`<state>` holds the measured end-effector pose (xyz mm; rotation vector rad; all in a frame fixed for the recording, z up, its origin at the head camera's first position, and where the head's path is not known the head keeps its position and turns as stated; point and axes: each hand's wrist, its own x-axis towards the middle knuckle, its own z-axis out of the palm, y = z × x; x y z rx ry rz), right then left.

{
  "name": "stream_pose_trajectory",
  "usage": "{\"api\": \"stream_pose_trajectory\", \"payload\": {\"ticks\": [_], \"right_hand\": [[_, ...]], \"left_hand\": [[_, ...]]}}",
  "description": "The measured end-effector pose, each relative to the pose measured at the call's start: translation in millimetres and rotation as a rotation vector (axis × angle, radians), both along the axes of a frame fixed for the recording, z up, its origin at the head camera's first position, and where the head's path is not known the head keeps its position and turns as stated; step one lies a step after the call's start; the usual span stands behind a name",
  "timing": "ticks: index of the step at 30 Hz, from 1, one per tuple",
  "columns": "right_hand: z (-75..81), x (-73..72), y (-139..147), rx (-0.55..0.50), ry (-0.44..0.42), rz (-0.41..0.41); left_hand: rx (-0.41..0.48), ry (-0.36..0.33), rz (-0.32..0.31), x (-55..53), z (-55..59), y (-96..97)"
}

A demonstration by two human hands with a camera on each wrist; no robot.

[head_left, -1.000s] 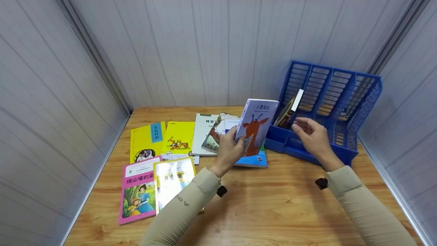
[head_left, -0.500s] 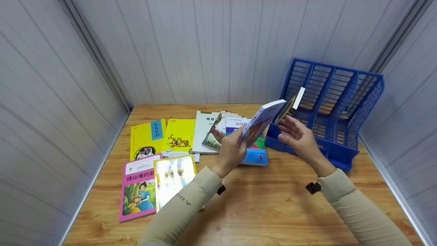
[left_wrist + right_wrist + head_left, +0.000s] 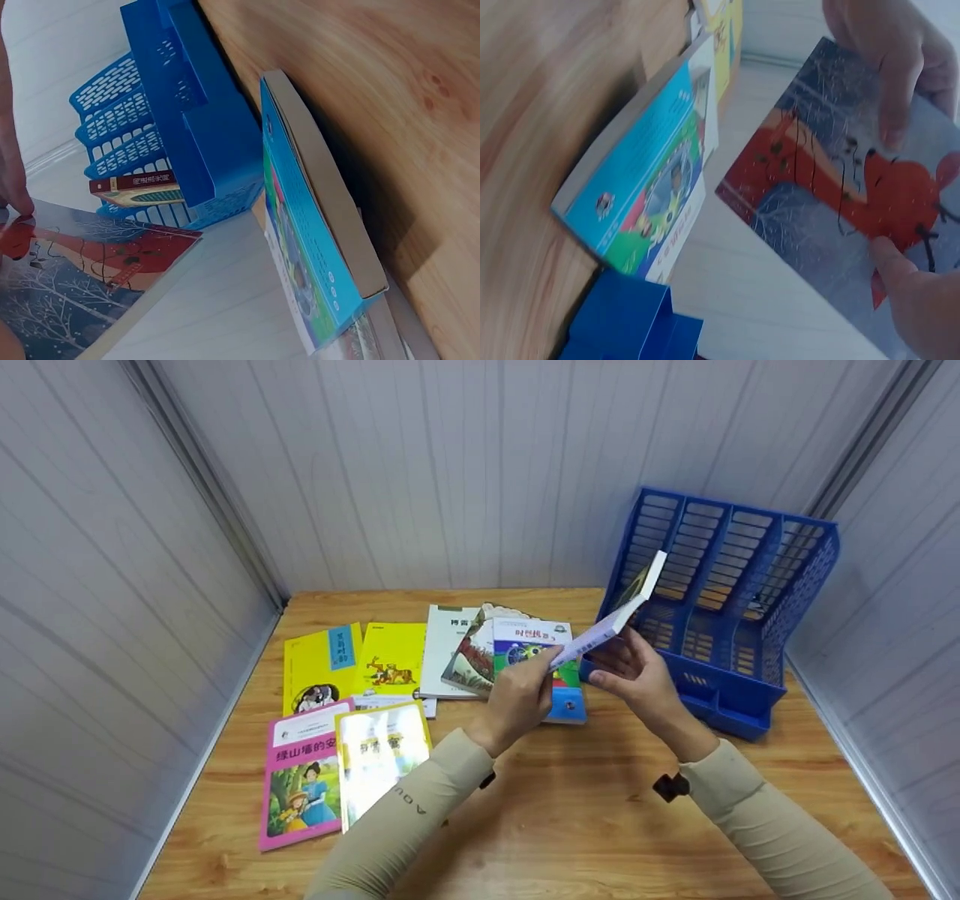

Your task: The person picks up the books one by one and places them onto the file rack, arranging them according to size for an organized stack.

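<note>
My left hand (image 3: 517,697) grips the lower end of a paperback book (image 3: 592,646), its pale spine turned toward the head camera. On its cover (image 3: 810,180) a red-orange deer stands against a blue-grey background. My right hand (image 3: 649,690) is at the book's upper end, its fingers extended under the cover side; in the right wrist view a fingertip touches the deer picture. The book is held tilted above the table, before a blue rack (image 3: 697,675). A dark-spined book (image 3: 142,181) leans in the rack's leftmost compartment. Part of the right hand's fingers is hidden.
A book with a blue and green cover (image 3: 566,701) lies left of the rack. Further left are a white book (image 3: 446,652), two yellow books and a pink-bordered book (image 3: 304,795). A glossy yellow-bordered book (image 3: 382,765) overlaps it. Pale panel walls enclose the table.
The left hand has tipped the deer book toward the right, from cover showing to spine showing. The right hand has moved left, from beside the rack to the book.
</note>
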<state>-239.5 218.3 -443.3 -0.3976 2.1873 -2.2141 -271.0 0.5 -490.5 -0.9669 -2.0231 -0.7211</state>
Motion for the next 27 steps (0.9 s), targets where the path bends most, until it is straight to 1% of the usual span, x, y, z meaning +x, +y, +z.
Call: {"api": "stream_pose_trajectory", "payload": {"ticks": [3, 5, 7, 10, 12, 14, 17, 19, 23, 27], "right_hand": [[3.1, 3.1, -6.3, -0.018, -0.039, -0.047], [4.2, 4.9, -10.1, -0.023, -0.054, -0.086], [4.3, 6.3, -13.9, -0.051, -0.046, -0.126], [2.0, 7.5, -17.9, -0.136, 0.0, -0.167], [0.2, 8.7, -19.4, -0.203, 0.024, -0.179], [-0.7, 10.4, -20.0, -0.262, 0.028, -0.186], [-1.0, 12.7, -19.8, -0.334, 0.009, -0.176], [-0.5, 13.5, -20.1, -0.376, -0.013, -0.174], [-0.1, 14.5, -21.7, -0.422, -0.069, -0.202], [-2.6, 15.4, -23.2, -0.425, -0.103, -0.253]], "left_hand": [[-0.039, 0.066, 0.031, -0.7, -0.6, 1.9], [-0.061, 0.103, 0.04, -1.3, -0.9, 3.3], [-0.085, 0.141, 0.047, -1.8, -1.3, 4.2], [-0.125, 0.204, 0.058, -1.7, -1.1, 4.8], [-0.159, 0.254, 0.075, -2.2, -1.2, 5.3], [-0.188, 0.311, 0.091, -3.3, -1.7, 5.8], [-0.24, 0.397, 0.119, -5.7, -2.9, 6.1], [-0.272, 0.441, 0.131, -7.5, -3.9, 5.6], [-0.332, 0.481, 0.136, -10.0, -5.9, 3.0], [-0.362, 0.501, 0.132, -11.2, -7.3, 1.8]]}}
